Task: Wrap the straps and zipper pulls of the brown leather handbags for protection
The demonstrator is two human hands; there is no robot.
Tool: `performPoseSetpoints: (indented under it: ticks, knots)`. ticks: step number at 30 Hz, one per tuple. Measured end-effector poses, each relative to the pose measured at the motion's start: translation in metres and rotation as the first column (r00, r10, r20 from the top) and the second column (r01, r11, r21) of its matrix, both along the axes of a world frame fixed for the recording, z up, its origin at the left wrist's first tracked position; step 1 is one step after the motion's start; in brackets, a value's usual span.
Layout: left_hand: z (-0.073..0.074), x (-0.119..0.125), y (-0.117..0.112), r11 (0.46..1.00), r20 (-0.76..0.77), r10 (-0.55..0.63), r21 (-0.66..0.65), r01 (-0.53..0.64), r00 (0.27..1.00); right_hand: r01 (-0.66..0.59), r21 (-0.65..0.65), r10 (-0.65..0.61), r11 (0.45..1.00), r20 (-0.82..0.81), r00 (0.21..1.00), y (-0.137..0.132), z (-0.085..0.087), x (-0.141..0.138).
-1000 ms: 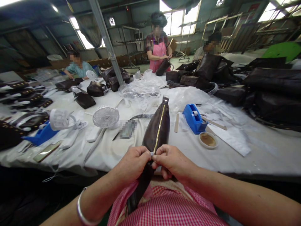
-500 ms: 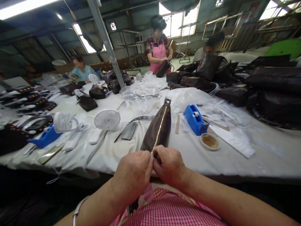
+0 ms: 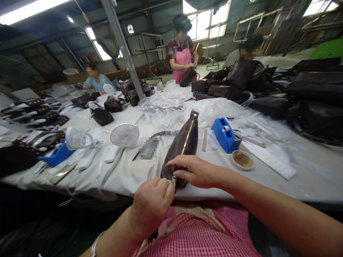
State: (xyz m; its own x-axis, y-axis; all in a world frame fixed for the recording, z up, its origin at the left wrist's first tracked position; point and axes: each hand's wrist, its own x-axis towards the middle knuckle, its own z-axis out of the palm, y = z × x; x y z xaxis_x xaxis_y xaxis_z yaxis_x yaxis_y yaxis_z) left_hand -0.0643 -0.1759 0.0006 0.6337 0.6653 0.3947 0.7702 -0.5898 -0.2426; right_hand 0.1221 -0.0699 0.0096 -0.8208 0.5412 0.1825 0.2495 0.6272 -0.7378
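Workshop table under a white cloth, brown bags piled at the far side, and a co-worker in a pink apron standing at 12 o'clock.

The left hand comes up from 7 o'clock with the forearm angled inward. It is curled into a loose fist, knuckles up. Thumb and forefinger are pressed together, pinching the small metal zipper pull at the near tip of the brown pouch.

The right hand comes in from 4 o'clock with the forearm low over the table edge and the palm down. Its fingers are almost straight, point to 9 o'clock and lie across the pouch's near end. The thumb is hidden, so I cannot tell whether the hand clamps or only presses.

The pouch lies on the cloth at the near edge and runs from my hands toward 1 o'clock. Its gold zipper faces up.

A blue tape dispenser sits near the pouch at 2 o'clock, with a small dish just beside it. A white fan stands at 10 o'clock from my hands, apart from the pouch.
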Motion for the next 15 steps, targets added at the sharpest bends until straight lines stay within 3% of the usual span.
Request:
performPoseSetpoints:
  ticks: [3, 6, 11, 15]
  knots:
    - [0.001, 0.001, 0.0, 1.0, 0.002, -0.002, 0.001, 0.002, 1.0, -0.163, 0.075, 0.155, 0.984, 0.1, 0.983, 0.013, 0.009, -0.011]
    - [0.002, -0.001, 0.0, 1.0, 0.011, -0.006, -0.011, 0.006, 1.0, -0.256, 0.11, 0.247, 0.96, 0.089, 0.965, 0.021, 0.012, -0.014]
    - [0.001, -0.003, 0.0, 0.986, 0.15, 0.09, -0.15, -0.068, 0.985, -0.15, 0.222, 0.178, 0.963, -0.112, 0.978, 0.01, 0.001, -0.005]
    - [0.004, 0.0, 0.003, 0.88, 0.359, 0.308, -0.459, -0.121, 0.881, 0.01, 0.299, 0.057, 0.954, -0.213, 0.975, -0.008, -0.017, 0.002]
